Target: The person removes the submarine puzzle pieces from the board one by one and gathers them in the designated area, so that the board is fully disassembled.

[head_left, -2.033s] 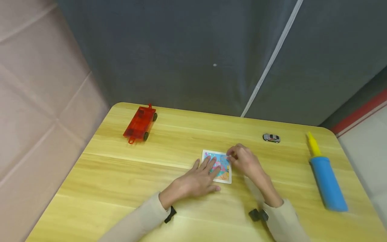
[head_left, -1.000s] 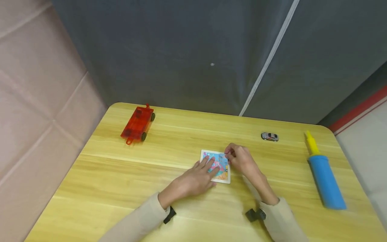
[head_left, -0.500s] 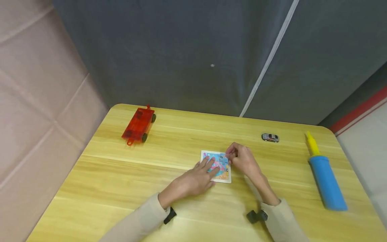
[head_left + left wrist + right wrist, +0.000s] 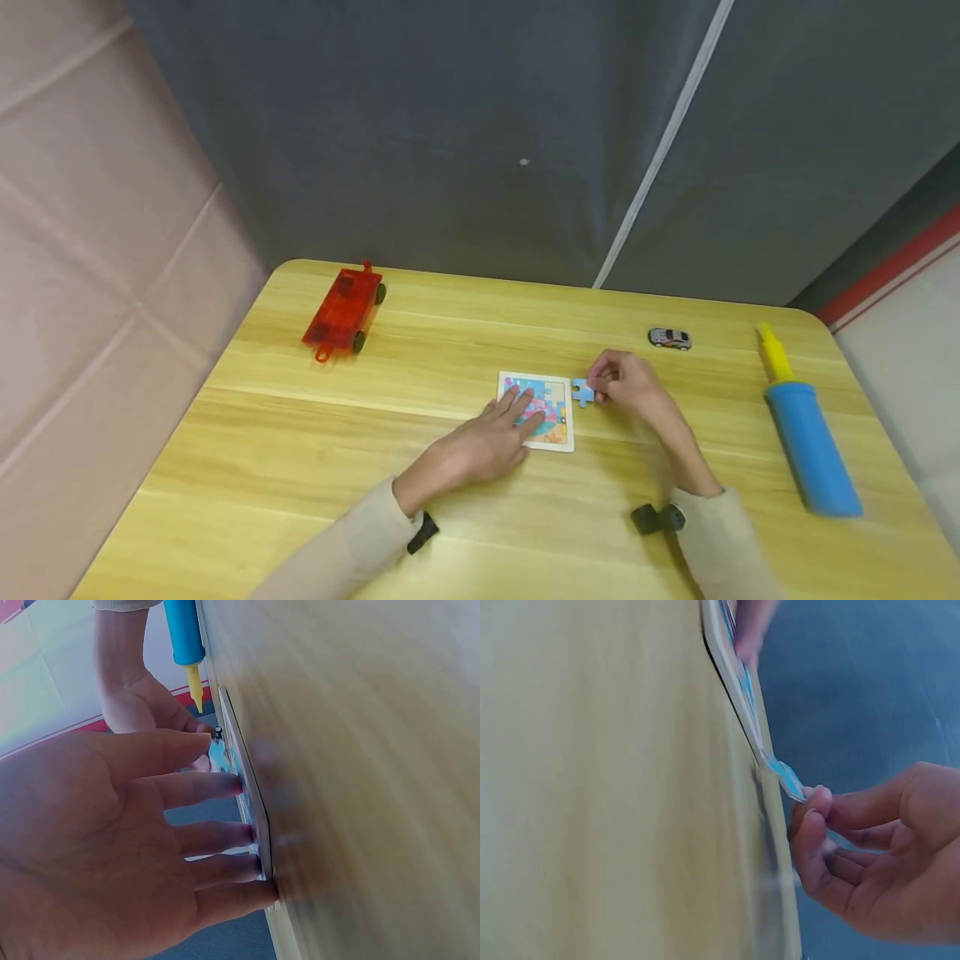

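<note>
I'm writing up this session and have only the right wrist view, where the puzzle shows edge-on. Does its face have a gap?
Observer: Yes, the head view shows a bare patch at the upper right corner of the puzzle board.
Operator: I see just a bit of the left hand. How does it lie?
Observer: Its fingers are spread apart over the board.
Operator: Is anything on the table beyond the right hand?
Observer: A small silver toy car, farther back and to the right in the head view.
</note>
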`<state>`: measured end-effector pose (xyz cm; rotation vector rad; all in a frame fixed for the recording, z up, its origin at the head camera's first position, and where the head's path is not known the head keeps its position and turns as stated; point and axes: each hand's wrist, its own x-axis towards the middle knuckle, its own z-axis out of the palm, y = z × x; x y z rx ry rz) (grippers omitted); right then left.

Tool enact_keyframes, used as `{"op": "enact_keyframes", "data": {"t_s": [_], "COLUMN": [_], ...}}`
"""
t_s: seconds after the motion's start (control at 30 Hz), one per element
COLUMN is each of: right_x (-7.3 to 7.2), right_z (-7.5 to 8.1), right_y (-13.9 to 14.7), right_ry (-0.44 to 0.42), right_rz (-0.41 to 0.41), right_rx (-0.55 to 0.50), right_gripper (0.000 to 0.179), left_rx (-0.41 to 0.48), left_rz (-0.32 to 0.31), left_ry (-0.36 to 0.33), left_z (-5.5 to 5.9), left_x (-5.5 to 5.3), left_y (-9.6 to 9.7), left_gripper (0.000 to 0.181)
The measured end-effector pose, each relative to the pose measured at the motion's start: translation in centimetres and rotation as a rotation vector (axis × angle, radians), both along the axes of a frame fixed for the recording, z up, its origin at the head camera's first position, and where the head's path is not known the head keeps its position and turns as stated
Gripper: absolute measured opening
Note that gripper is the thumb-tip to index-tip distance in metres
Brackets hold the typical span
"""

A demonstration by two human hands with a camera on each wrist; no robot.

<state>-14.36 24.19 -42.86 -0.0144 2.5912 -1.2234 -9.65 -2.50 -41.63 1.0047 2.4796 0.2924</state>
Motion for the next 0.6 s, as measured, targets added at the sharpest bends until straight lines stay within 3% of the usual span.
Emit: {"op": "enact_keyframes", "data": {"t_s": [0.33,0.6], "right_x": [0.0,0.4], "right_z": [0.9,1.0], "right_y": [6.0,8.2], "right_ry": [-0.048,-0.065], "right_rz": [-0.007,0.002], "right_rx": [0.059,0.075], "right_gripper": [0.007,0.007], "left_rx": [0.008,0.023], "left_rz": [0.003,-0.003], "left_ry": [-0.020,-0.022], "left_z": [-0.1,-0.2], "left_x": [-0.1,0.0], "left_y": [-0.1,-0.2], "left_gripper": [0.058,0.059]}}
